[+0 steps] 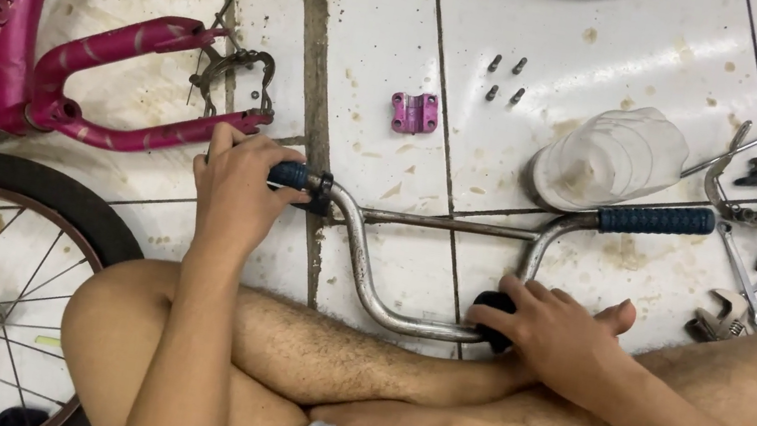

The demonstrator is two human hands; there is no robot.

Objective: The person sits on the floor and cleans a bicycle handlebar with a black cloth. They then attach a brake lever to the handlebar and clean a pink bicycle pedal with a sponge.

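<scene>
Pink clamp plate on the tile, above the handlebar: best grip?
Pinch the small pink metal clamp plate across its two long side edges, coming straight down from above. It lies flat on the white floor tile, so only the edges are exposed. It lies apart from the four dark bolts and the chrome handlebar, so there looks to be room for fingers.

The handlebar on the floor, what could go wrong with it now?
The four small bolts and the pink clamp lie loose on the tiles, so they might get kicked away or lost. The left hand grips one end of the handlebar; if it slips, the bar could swing into the crossed legs.
</scene>
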